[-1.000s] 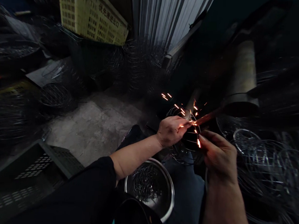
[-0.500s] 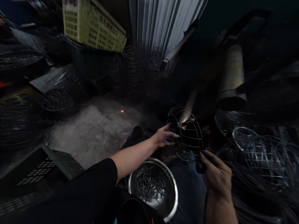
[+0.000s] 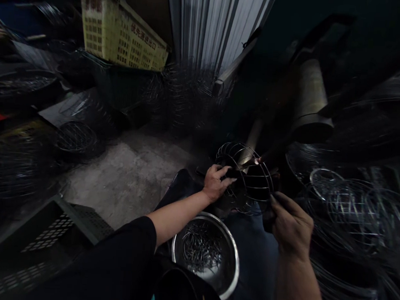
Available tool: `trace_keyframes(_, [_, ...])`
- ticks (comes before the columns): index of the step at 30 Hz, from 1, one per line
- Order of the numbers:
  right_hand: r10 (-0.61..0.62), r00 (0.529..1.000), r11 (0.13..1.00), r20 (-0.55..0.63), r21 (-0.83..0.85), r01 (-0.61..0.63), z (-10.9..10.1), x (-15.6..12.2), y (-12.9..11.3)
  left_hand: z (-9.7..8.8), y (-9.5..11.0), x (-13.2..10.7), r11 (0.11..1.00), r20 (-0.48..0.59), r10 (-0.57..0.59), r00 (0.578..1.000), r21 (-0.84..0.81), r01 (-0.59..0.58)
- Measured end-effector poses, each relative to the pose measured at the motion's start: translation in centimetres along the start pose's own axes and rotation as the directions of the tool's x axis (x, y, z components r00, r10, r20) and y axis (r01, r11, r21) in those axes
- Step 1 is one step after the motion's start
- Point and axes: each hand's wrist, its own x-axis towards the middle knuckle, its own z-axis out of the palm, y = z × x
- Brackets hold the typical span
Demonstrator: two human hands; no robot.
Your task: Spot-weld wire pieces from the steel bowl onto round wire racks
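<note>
A round wire cage (image 3: 245, 178), built of curved ribs and hoops, sits in the air in front of the person's lap, held up between both hands. Where its upper right ribs meet a blurred dark strip (image 3: 273, 148), a small orange glow (image 3: 259, 160) shows at the contact; what the strip is, a belt or a tool, is too blurred to tell.

The left hand (image 3: 216, 182) is on the cage's left side, its fingers (image 3: 227, 180) curled in among the wires in a firm hold. The right hand (image 3: 291, 224) is at the lower right of the cage, its fingers (image 3: 279, 204) drawn narrow close to the wire; whether they grip the wire cannot be told in this dim light.

Below the hands, a steel bowl (image 3: 227, 275) rests against the person's lap and holds a heap of short wire pieces (image 3: 201, 252). To the right lies a tangled pile of finished wire cages (image 3: 350, 209). A tan cylindrical housing (image 3: 310, 93) stands behind the work. Past the hands is a concrete floor (image 3: 119, 182), with more wire baskets (image 3: 76, 138) at its left, a dark perforated crate (image 3: 47, 236) at its near edge, and a yellow plastic crate (image 3: 122, 34) beside a corrugated metal sheet (image 3: 208, 26).
</note>
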Motion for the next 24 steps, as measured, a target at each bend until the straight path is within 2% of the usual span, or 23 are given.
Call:
trace_keyframes(4, [0.007,1.0,1.0,0.014,-0.011,-0.007,0.5,0.6,-0.4,0.2,-0.2,0.4,0.996,0.006,0.033,0.999,0.087,-0.034])
trace_keyframes(8, [-0.049,0.999,0.999,0.01,-0.011,0.049,0.1,0.6,-0.6,0.4,-0.6,0.2,0.989,-0.026,0.061,0.998,0.136,-0.057])
trace_keyframes(10, [-0.037,0.999,0.998,0.032,-0.043,0.038,-0.5,0.5,-0.6,0.4,-0.9,0.0,0.993,-0.013,0.099,0.995,0.065,-0.098])
trace_keyframes(12, [0.014,0.998,0.999,0.069,-0.054,-0.01,-1.1,0.4,-0.5,0.4,-1.1,-0.1,0.989,0.028,0.131,0.991,-0.076,-0.129])
trace_keyframes(14, [0.036,0.995,0.999,0.09,-0.04,-0.033,-1.5,0.2,-0.4,0.4,-1.2,-0.2,0.971,0.056,0.13,0.99,-0.209,-0.116])
trace_keyframes(17, [-0.031,0.997,0.998,0.078,-0.05,0.035,-1.1,0.4,-0.9,0.5,-1.0,-0.4,0.945,0.024,0.04,0.999,-0.326,-0.03])
trace_keyframes(21, [-0.127,0.986,0.972,0.105,-0.182,0.145,0.6,1.9,-2.5,0.7,-0.4,-0.3,0.904,-0.025,-0.109,0.994,-0.418,0.089])
trace_keyframes(24, [-0.155,0.978,0.95,0.141,-0.249,0.187,1.5,3.4,-3.3,0.8,-0.1,0.1,0.883,-0.024,-0.171,0.985,-0.448,0.142])
